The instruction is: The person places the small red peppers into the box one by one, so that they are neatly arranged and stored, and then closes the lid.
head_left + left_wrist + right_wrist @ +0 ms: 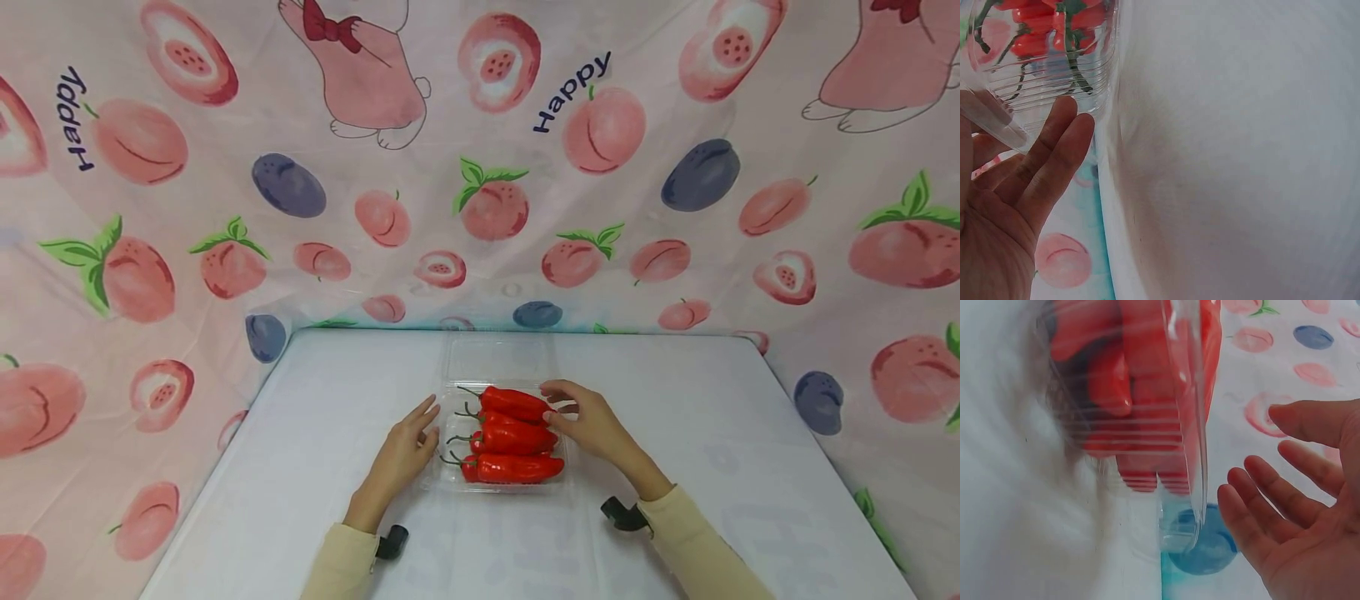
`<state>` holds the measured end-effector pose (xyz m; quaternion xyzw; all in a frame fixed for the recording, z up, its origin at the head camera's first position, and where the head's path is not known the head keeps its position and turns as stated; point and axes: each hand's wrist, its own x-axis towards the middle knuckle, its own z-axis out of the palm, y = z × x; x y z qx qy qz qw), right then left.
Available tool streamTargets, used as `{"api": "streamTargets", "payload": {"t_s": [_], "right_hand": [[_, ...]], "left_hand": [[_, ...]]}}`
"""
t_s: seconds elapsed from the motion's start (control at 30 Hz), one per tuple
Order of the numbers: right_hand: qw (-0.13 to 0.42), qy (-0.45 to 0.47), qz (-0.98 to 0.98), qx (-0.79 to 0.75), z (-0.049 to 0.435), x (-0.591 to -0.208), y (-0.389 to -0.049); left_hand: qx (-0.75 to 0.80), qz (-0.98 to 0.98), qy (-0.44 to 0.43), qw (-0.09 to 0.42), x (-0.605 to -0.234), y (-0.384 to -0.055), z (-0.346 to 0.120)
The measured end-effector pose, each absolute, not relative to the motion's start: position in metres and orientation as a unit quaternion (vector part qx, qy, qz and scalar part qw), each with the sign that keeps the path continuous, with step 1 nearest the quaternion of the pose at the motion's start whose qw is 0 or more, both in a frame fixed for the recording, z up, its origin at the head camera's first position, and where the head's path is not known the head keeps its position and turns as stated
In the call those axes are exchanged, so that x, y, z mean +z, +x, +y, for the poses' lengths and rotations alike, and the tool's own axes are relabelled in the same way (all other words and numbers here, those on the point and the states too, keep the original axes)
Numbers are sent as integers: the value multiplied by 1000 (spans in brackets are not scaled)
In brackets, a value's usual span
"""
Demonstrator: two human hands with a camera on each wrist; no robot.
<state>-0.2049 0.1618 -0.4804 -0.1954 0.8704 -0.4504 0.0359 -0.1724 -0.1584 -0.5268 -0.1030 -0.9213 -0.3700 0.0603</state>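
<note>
Several long red peppers (pixel 517 437) with green stems lie side by side in a clear plastic clamshell box (pixel 501 489). Its lid (pixel 498 358) is folded back toward the far edge of the table. At the box's left side is my left hand (pixel 405 450), its fingers loosely extended; in the left wrist view the fingertips (pixel 1065 107) overlap the ribbed wall. My right hand (pixel 588 421) is by the box's far right corner, fingers relaxed and spread. The right wrist view shows the right hand (pixel 1304 500) with nothing between thumb and fingers, and a gap to the ribbed wall (pixel 1147 434).
The box stands on a white-covered table (pixel 300 450), near its far edge. Behind the table hangs a pink fruit-print cloth (pixel 420 275), which also shows at both sides. A black wrist camera (pixel 624 514) sits by the right sleeve, another camera (pixel 393 542) by the left.
</note>
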Motion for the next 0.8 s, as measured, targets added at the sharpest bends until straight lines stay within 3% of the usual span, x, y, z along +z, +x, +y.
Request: {"api": "streamTargets", "payload": {"t_s": [0.3, 0.8], "right_hand": [[-14, -178, 865, -470, 170, -484, -218], [-40, -131, 866, -481, 175, -499, -240]], "left_hand": [[-373, -920, -105, 61, -529, -173, -159], [-379, -917, -106, 64, -531, -173, -159]]}}
